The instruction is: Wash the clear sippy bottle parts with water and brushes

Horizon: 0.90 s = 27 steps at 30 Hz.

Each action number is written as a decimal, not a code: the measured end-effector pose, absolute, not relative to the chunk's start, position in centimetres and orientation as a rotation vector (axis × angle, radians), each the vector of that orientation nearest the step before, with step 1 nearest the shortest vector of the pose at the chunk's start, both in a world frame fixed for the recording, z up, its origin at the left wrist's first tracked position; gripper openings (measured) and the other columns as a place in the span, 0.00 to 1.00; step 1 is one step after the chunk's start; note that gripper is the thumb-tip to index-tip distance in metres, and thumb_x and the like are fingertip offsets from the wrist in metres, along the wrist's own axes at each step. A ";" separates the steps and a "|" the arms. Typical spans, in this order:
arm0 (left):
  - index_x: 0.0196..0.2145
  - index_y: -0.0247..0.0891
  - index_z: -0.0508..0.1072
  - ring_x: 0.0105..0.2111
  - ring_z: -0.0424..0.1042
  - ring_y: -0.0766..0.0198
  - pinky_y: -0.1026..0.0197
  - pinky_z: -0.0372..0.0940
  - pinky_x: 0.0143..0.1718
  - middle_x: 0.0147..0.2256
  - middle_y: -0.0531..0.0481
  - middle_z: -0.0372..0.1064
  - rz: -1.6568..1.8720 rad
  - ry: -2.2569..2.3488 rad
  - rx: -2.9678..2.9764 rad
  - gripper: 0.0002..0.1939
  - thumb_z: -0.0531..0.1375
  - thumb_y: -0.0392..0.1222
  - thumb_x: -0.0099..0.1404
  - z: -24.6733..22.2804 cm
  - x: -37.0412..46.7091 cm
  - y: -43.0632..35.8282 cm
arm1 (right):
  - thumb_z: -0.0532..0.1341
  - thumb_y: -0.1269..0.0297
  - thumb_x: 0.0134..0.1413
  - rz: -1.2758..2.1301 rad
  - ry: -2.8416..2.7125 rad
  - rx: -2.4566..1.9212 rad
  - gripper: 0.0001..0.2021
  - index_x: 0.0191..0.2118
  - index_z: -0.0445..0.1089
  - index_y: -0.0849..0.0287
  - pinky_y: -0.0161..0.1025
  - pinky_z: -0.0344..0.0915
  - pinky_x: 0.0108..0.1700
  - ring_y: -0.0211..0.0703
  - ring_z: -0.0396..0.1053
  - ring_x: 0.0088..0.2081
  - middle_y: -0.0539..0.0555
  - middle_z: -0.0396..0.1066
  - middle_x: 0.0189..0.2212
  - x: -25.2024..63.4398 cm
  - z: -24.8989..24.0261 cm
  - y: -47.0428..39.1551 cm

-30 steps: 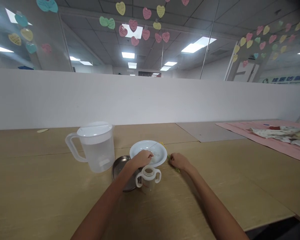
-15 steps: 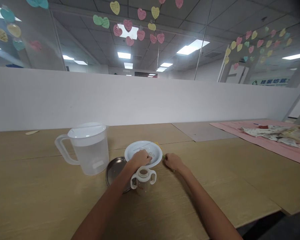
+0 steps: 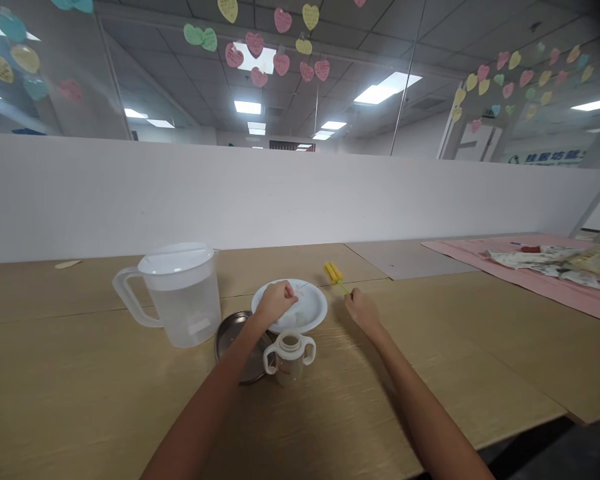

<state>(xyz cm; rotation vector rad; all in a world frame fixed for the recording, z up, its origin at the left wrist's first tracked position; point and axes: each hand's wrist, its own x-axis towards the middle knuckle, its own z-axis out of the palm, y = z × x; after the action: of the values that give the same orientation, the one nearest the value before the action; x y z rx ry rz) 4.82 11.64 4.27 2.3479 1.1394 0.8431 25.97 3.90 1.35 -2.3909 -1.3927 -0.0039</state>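
My right hand (image 3: pixel 363 311) is closed round the green handle of a yellow sponge brush (image 3: pixel 333 273), which is held just right of the white plate (image 3: pixel 315 315). Over the plate's left part, my left hand (image 3: pixel 277 300) is pinched; what its fingertips hold, if anything, is too small to make out. Something clear and small lies on the plate. In front of the plate stands a clear bottle with two white handles (image 3: pixel 290 353), its top uncovered. Beside it a round metal dish (image 3: pixel 230 332) is partly hidden by my left forearm.
A large translucent jug (image 3: pixel 185 300) with a white lid stands at the left. Farther back lies a small flat piece (image 3: pixel 68 264). A pink cloth (image 3: pixel 455 250) with packets on it covers the right end. A white partition (image 3: pixel 280 197) rises behind the table.
The yellow sponge brush has come up from behind the plate's right edge and moved right with my right hand. My left hand has risen a little from the small clear things on the plate.
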 end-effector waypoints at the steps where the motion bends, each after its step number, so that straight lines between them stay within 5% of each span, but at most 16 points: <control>1: 0.27 0.36 0.69 0.27 0.68 0.63 0.64 0.60 0.30 0.24 0.51 0.70 0.893 1.135 2.311 0.04 0.60 0.37 0.50 4.5 4.7 11.8 | 0.42 0.63 0.58 -0.032 -1.351 -2.347 0.16 0.38 0.64 0.64 0.34 0.51 0.28 0.42 0.68 0.32 0.60 0.70 0.31 25.9 1.5 3.8; 12: 0.27 0.34 0.71 0.29 0.70 0.63 0.63 0.63 0.33 0.26 0.48 0.71 1.115 0.885 2.006 0.10 0.55 0.44 0.55 8.3 3.6 10.3 | 0.42 0.62 0.57 -0.312 -1.651 -1.762 0.16 0.35 0.65 0.61 0.32 0.51 0.28 0.38 0.63 0.25 0.54 0.69 0.24 21.1 -0.1 3.1; 21: 0.19 0.36 0.64 0.19 0.59 0.70 0.65 0.57 0.27 0.15 0.57 0.54 1.129 0.738 1.692 0.16 0.50 0.46 0.60 10.1 3.3 8.4 | 0.42 0.60 0.58 -0.418 -1.560 -1.735 0.19 0.38 0.66 0.63 0.32 0.53 0.28 0.38 0.63 0.23 0.53 0.67 0.20 21.0 -0.2 2.6; 27: 0.31 0.34 0.72 0.29 0.65 0.70 0.66 0.61 0.37 0.26 0.52 0.66 1.207 0.611 1.343 0.10 0.59 0.44 0.56 9.9 3.0 9.3 | 0.39 0.61 0.59 -0.383 -1.400 -1.753 0.22 0.46 0.64 0.66 0.34 0.58 0.34 0.42 0.67 0.29 0.58 0.71 0.28 20.8 0.1 2.5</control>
<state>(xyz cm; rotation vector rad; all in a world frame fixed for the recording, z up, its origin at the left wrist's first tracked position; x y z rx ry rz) 2.99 9.33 9.86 1.3434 0.6110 1.2069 20.81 2.51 0.09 -1.7529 -1.4002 -0.3834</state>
